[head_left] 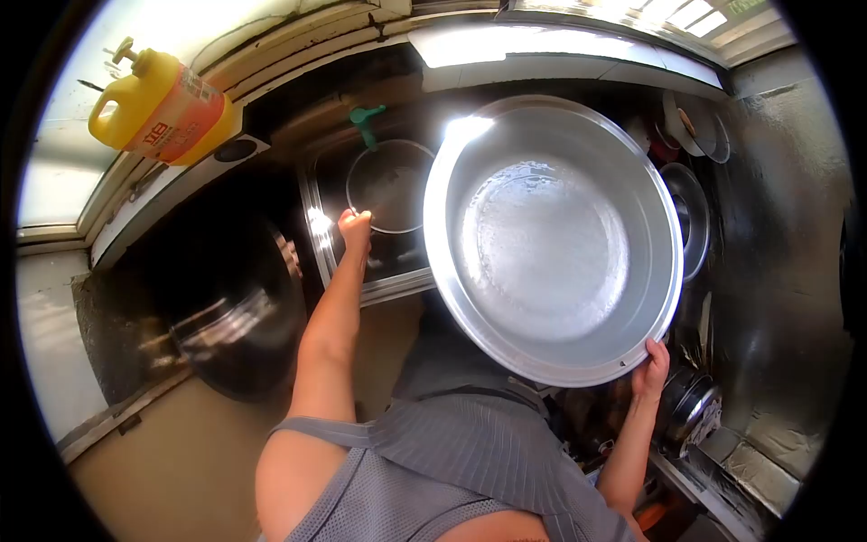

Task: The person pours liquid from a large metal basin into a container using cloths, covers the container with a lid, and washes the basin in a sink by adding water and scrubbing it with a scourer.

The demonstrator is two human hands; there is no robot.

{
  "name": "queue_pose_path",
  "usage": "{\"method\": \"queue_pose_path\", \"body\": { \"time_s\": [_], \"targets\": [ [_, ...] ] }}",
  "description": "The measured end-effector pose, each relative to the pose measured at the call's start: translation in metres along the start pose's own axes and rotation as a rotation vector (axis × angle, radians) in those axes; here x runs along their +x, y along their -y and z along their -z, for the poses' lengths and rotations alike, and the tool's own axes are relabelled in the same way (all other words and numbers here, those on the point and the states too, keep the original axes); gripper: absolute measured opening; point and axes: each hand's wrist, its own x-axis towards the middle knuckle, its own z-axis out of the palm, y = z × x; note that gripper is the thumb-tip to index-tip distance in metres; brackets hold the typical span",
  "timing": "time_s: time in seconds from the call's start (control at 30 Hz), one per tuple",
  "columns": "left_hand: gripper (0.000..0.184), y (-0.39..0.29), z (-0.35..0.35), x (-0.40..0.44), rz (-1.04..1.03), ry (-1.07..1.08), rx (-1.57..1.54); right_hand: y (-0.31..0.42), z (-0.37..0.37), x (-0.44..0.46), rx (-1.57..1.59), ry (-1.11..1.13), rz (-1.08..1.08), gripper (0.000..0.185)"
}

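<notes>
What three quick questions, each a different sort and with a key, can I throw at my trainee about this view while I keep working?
1. Multiple choice: Which hand is on the rim of the large metal basin?
A) left only
B) right only
C) neither
2. True or false: The yellow jug stands outside the sink.
3. Fill in: The lever at the far side of the sink is coloured ___.

Key:
1. B: the right hand is on it; the left hand is at the rim of the round vessel in the sink.
2. True.
3. Green.
</notes>
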Motion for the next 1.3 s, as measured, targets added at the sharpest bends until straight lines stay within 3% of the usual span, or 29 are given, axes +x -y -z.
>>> {"method": "queue_pose_path", "body": {
  "time_s": [0.3, 0.57, 0.77, 0.87, 0.97, 1.23, 1.3],
  "targets": [
    [0.013, -0.041, 0.027, -0.034, -0.004, -0.073, 0.161, 0.005, 0.057, 0.053, -0.035, 0.035, 0.029, 0.035],
    [0.013, -0.152, 0.066, -0.122, 0.046, -0.109, -0.01, 0.028, 0.049, 0.084, -0.021, 0.199, 0.04, 0.035],
    [0.018, -0.215, 0.084, -0.167, -0.044, -0.136, 0.081, 0.022, 0.043, 0.091, -0.012, 0.312, 0.061, 0.033],
    [0.017, -0.24, 0.103, -0.171, -0.226, -0.095, 0.283, 0.018, 0.04, 0.088, 0.032, 0.384, 0.044, 0.032],
    [0.011, -0.269, 0.104, -0.18, -0.252, -0.089, 0.347, 0.007, 0.04, 0.088, 0.065, 0.456, 0.017, 0.029],
    [0.005, -0.325, 0.057, -0.207, -0.379, -0.101, 0.537, -0.009, 0.023, 0.051, 0.011, 0.507, 0.005, 0.019],
    [0.006, -0.336, 0.042, -0.207, -0.519, -0.09, 0.661, -0.014, 0.023, 0.048, 0.045, 0.533, -0.016, 0.019]
  ]
}}
